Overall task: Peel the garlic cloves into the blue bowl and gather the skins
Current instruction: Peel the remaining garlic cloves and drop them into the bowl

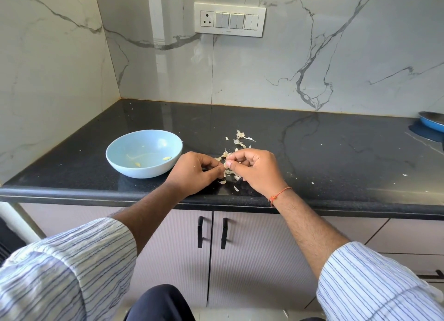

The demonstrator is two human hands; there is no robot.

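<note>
Striped sleeves (60, 267) lowest in view. Left hand (192, 174) and right hand (254, 169) meet fingertip to fingertip, both pinching one garlic clove (225, 165) over the black tabletop (312, 152). Garlic skins (240, 140) lie under and beyond the right hand. Blue bowl (144, 153) just left of the left hand, two peeled cloves (167, 158) inside.

My left hand (192, 172) sits at frame centre, fingers curled, thumb and forefinger pinching at the tip. My right hand (252, 169) faces it, just beside, fingers curled inward the same way, fingertips nearly meeting. Both forearms reach up from the lower corners, bare past rolled striped sleeves.
</note>
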